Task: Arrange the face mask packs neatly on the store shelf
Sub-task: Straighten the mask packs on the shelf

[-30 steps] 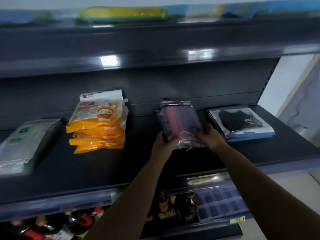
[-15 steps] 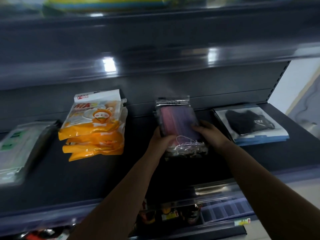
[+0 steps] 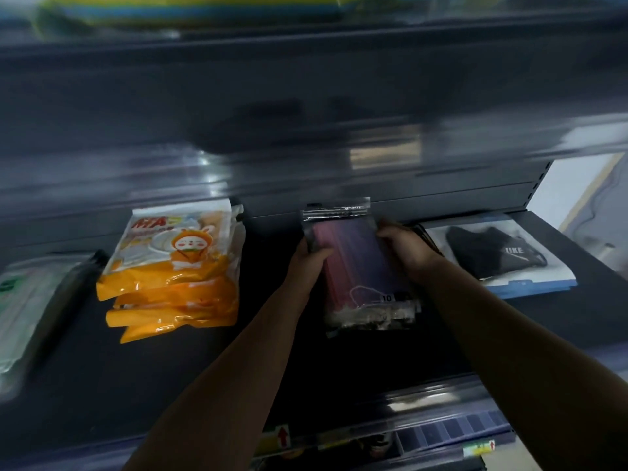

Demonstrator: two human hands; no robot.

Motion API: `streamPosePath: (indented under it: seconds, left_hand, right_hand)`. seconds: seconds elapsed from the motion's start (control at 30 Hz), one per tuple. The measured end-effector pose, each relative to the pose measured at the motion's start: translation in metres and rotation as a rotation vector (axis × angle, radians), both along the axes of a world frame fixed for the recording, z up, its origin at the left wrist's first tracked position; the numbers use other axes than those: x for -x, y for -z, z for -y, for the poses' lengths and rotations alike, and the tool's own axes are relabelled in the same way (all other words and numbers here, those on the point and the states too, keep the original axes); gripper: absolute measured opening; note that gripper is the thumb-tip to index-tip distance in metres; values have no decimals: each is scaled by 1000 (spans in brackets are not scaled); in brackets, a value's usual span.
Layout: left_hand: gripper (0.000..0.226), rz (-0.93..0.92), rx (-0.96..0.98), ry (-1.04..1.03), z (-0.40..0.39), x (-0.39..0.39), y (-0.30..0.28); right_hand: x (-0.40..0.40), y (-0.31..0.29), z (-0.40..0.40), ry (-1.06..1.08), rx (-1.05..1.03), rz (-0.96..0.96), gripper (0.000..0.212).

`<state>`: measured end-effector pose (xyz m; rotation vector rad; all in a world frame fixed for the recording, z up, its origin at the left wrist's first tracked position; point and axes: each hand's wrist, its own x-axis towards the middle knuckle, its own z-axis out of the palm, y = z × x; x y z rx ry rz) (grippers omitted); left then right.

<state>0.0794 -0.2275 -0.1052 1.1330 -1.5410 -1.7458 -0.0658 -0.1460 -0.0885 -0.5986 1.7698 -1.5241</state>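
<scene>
Nearest the camera, the front lip of the dark shelf runs across the lower frame, with price tags and blurred goods on the tier beneath. Two bare forearms reach up from the bottom edge onto the shelf board.

The left hand grips the left edge of a clear pack of pink-and-purple masks, thumb pressed over the top face, fingers underneath and out of sight. The right hand is clamped on the pack's right edge near its upper corner, fingers curled over the film. The pack sits at mid-shelf, its near end resting on the board or on further clear packs below it; which one cannot be told. A "10" label shows near its lower end.

Left of the hands, well apart, lies a stack of orange cartoon mask packs, fanned unevenly. At far left, a blurred stack of pale packs with green print. Right of the hands, just beside the right wrist, lies a white-and-blue pack holding a black mask.

Behind stands the shelf's grey back panel, and above it an upper tier with blurred yellow and blue goods.
</scene>
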Motion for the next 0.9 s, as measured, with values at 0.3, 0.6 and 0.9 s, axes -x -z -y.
streamPosePath:
  seconds: [0.3,0.6,0.9]
  left_hand:
    - [62,2,5,143,-31,-44,0]
    - [44,-98,-25,134,-60,-49,-1]
    - [23,-51,68,90,-62,-56,-7]
  right_hand:
    - [-7,18,-50,-38,21,148,14]
    - [-30,28,-60,-146,137,257,39]
    - [-40,18,-66,-56,56,41,26]
